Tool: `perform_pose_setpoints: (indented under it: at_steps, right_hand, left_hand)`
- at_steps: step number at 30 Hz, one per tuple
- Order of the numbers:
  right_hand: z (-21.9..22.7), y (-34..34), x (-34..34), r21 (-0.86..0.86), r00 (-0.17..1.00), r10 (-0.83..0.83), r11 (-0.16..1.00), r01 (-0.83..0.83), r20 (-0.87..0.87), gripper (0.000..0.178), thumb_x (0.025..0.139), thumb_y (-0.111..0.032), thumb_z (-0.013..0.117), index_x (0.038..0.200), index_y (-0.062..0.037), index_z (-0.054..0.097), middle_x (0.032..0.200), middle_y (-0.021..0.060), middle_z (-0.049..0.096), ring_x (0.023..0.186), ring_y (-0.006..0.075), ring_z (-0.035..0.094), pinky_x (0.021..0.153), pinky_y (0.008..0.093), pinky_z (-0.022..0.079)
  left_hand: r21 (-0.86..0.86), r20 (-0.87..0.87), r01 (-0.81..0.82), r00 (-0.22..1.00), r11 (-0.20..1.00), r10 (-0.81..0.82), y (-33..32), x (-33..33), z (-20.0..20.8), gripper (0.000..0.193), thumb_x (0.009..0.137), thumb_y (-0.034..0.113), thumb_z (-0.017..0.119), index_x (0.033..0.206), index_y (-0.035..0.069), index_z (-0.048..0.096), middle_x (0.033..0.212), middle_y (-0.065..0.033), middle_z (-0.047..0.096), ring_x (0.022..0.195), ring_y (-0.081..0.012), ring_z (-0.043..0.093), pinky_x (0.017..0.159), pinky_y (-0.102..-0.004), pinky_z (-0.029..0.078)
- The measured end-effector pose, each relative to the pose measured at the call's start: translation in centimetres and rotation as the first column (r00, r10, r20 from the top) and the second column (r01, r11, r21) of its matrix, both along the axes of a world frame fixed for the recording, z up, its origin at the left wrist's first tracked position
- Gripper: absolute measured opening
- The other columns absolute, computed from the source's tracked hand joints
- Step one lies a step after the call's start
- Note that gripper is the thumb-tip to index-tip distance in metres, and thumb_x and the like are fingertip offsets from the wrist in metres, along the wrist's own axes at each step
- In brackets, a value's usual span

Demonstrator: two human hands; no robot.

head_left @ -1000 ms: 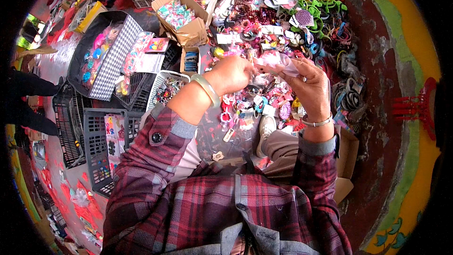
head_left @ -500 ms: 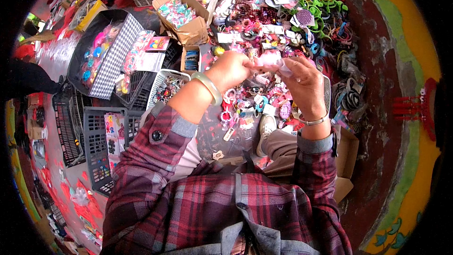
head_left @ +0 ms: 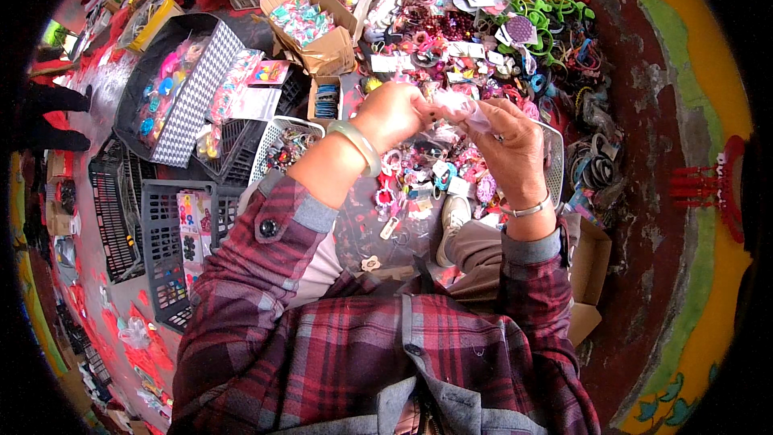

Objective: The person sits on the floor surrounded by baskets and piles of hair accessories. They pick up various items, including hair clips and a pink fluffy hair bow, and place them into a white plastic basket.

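Observation:
A pale pink, filmy piece (head_left: 460, 104), its exact kind not clear, is stretched between my two hands above a heap of hair accessories (head_left: 419, 181). My left hand (head_left: 392, 118), with a pale bangle at the wrist, pinches its left end. The fingers of my right hand (head_left: 515, 149) are closed on the other end, and a thin metal bracelet sits below. My fingers partly cover the piece. Pink bands, beads and small white cards lie in the heap under both hands.
Left of the heap stand a white basket (head_left: 259, 163) of small trinkets, an open carton (head_left: 344, 52) of wrapped pieces and a houndstooth-edged box (head_left: 192, 105). Green headbands (head_left: 555, 20) lie at the far right. A black crate (head_left: 153, 209) is near my left arm. A person's dark legs (head_left: 56, 117) show at far left.
My right hand has turned and dropped slightly, and the pink piece now slants down toward it. My left hand has barely moved. The other person's dark legs have shifted at far left.

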State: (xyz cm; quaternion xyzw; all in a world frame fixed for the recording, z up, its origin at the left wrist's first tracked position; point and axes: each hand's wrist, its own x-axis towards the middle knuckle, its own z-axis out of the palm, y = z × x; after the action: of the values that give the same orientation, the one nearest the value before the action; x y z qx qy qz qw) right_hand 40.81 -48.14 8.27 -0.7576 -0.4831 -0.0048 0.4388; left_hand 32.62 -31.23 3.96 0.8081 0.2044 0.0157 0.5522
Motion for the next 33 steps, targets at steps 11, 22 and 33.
perform_pose_setpoints:
  at_steps: [11, 22, 33]
  right_hand:
    - [0.1, -0.3, 0.2, -0.169, 0.992, 0.001, 0.985, 0.020, 0.124, 0.013, 0.070, -0.009, 0.065, 0.082, -0.0046, 0.064, 0.072, 0.0100, 0.057, 0.067, 0.0281, 0.057, 0.059, 0.0343, 0.046]
    - [-1.8, -0.2, 1.6, -0.185, 0.999, -0.007, 0.983, 0.000, -0.034, 0.018, 0.072, -0.014, 0.067, 0.084, -0.0016, 0.060, 0.079, 0.0094, 0.060, 0.068, 0.0198, 0.057, 0.059, 0.0313, 0.045]
    - [-1.3, -0.4, 1.4, -0.126, 0.867, 0.027, 0.987, -0.103, -0.498, 0.028, 0.077, -0.021, 0.066, 0.091, 0.0013, 0.058, 0.074, 0.0031, 0.058, 0.065, 0.0075, 0.051, 0.056, 0.0237, 0.042]
  left_hand:
    - [0.014, 0.009, -0.025, 1.000, 1.000, 0.025, -0.6, -0.3, 1.2, 0.013, 0.072, 0.011, 0.065, 0.081, 0.002, 0.062, 0.066, -0.0034, 0.061, 0.050, -0.0082, 0.052, 0.040, -0.0244, 0.041]
    - [0.256, 0.247, 0.173, 0.939, 0.951, -0.238, -0.7, -0.6, 1.2, 0.023, 0.082, 0.025, 0.051, 0.077, 0.005, 0.061, 0.065, -0.0160, 0.057, 0.059, -0.0286, 0.056, 0.055, -0.0351, 0.044]
    - [-0.154, 0.375, 0.337, 0.890, 0.929, -0.261, -0.5, -0.4, 0.6, 0.027, 0.089, 0.020, 0.046, 0.085, -0.002, 0.062, 0.071, -0.0055, 0.063, 0.065, -0.0098, 0.058, 0.061, -0.0262, 0.046]
